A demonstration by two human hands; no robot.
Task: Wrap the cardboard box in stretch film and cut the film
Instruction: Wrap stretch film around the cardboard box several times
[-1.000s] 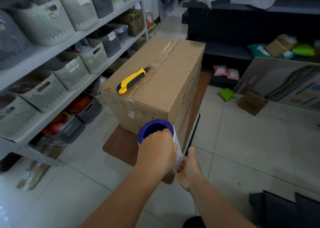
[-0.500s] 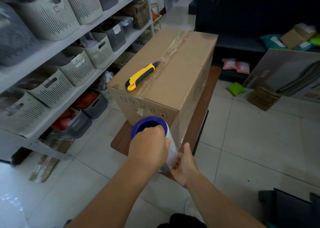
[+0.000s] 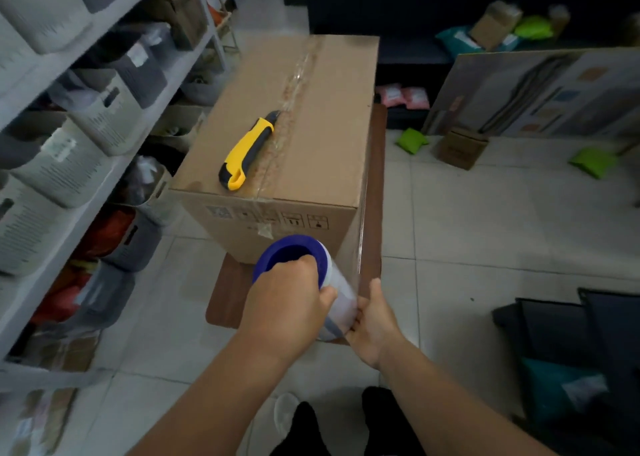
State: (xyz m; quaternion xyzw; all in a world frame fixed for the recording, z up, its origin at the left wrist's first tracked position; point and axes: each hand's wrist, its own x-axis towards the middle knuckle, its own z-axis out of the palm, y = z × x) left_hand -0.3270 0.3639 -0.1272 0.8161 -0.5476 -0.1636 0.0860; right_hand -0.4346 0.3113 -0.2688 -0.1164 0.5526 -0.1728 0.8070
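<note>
So the cardboard box (image 3: 287, 137) is sitting on a low brown wooden table (image 3: 228, 293) in the middle of the floor, long side running away from the camera, with a strip of clear tape down the seam on top. A yellow and grey box cutter (image 3: 246, 151) lies on the lid, just left of that seam, toward the near end, nobody touching it.

Both hands are down at the near right corner of the box, lower than its top. The left hand (image 3: 287, 303) is wrapped around the roll of stretch film (image 3: 311, 279) from the left, fingers curled over the blue rim at the top. The right hand (image 3: 374, 320) is pressed against the lower right of the roll, gripping it there, thumb sticking up. The roll stands nearly upright, right beside the box corner, and a shiny sheet of film runs from it along the box's right side.

Shelves (image 3: 79, 116) with plastic baskets run down the left. On the right, small boxes and green packets are scattered on the tiled floor (image 3: 485, 234).
</note>
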